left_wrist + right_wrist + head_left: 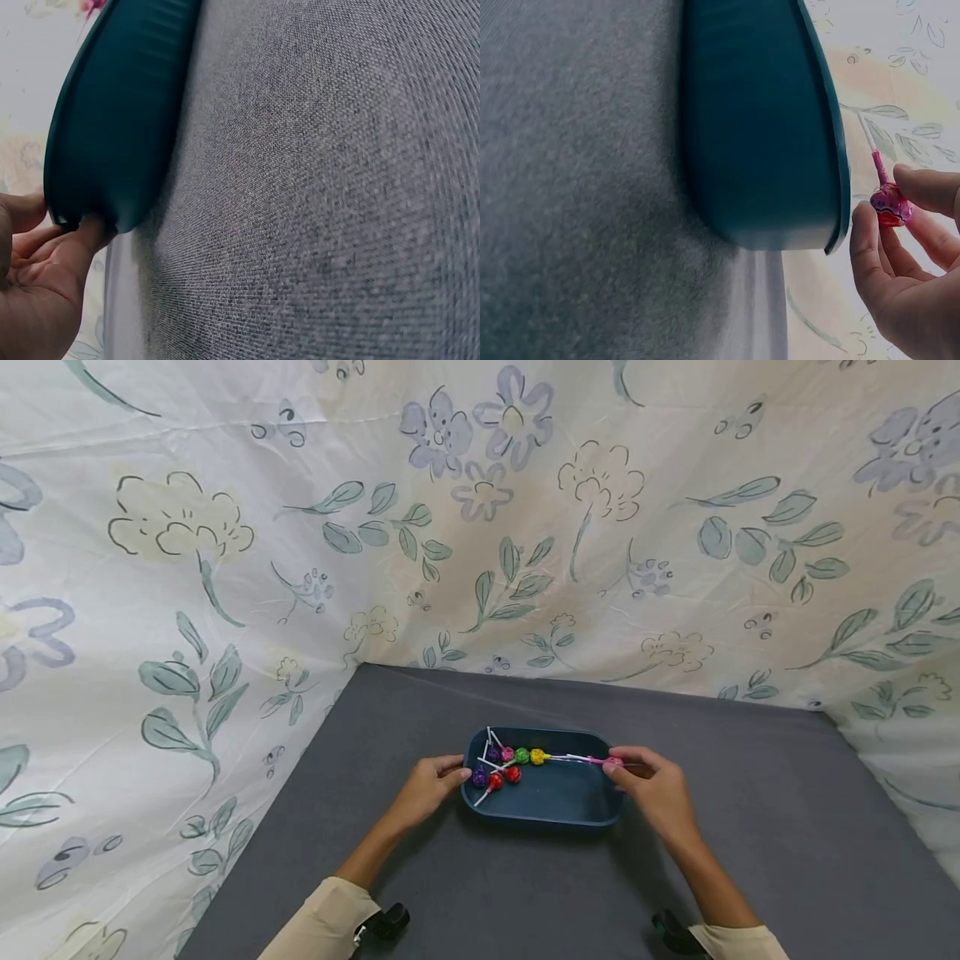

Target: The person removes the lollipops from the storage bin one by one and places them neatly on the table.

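A dark blue-green tray [568,798] lies on the grey cloth in front of me. At its left end my left hand [427,792] grips the rim, thumb on top and fingers tucked under the edge [88,225]. Over the tray's right end my right hand [663,795] pinches a pink lollipop [891,204] by its wrapped head. This lollipop's white stick points left, towards the other sweets. Inside the tray, several lollipops lie at the left: a yellow lollipop [537,757], a green lollipop [522,756], red lollipops [513,774] and purple lollipops [479,777].
Grey cloth [510,893] covers the table around the tray. A white curtain with printed flowers [480,527] hangs behind and along the left side. Black wrist straps [390,922] show at both cuffs.
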Demonstrator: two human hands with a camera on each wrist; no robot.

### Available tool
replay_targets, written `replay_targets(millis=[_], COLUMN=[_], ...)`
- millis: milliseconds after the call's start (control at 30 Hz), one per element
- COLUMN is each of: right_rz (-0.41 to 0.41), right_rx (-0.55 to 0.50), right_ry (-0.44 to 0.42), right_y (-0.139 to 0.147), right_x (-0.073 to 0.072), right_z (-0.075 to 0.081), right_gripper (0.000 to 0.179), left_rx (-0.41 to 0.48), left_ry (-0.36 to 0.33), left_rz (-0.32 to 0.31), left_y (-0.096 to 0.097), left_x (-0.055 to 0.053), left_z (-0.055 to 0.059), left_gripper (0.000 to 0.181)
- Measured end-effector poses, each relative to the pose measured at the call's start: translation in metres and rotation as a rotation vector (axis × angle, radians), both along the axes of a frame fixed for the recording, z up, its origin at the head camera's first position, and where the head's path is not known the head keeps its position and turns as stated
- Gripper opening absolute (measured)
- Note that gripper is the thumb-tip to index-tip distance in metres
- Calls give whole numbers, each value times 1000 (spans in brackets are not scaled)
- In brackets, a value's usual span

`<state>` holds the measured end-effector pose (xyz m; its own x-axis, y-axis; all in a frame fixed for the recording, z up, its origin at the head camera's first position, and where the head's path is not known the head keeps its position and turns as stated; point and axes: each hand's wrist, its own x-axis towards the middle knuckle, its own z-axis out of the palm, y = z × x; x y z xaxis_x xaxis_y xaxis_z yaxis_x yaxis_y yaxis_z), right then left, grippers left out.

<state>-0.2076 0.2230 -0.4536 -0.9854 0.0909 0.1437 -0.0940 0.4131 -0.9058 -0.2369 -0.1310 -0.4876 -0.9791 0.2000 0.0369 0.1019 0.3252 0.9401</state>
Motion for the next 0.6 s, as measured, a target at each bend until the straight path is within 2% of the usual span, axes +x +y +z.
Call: replay_targets(millis=[400, 600], right_rz=[-39, -51], right_rx=[-9, 31], right_ry=[29, 44], right_y=[16, 28], right_x=[0, 0], right_z=[-10, -13], right_gripper=[35, 33], left_rx=[-28, -30], left_ry=[1, -6], left_rz=[14, 17], left_y=[1, 1], left_x=[0, 0], left_z=[1, 2], left_gripper=[41, 42])
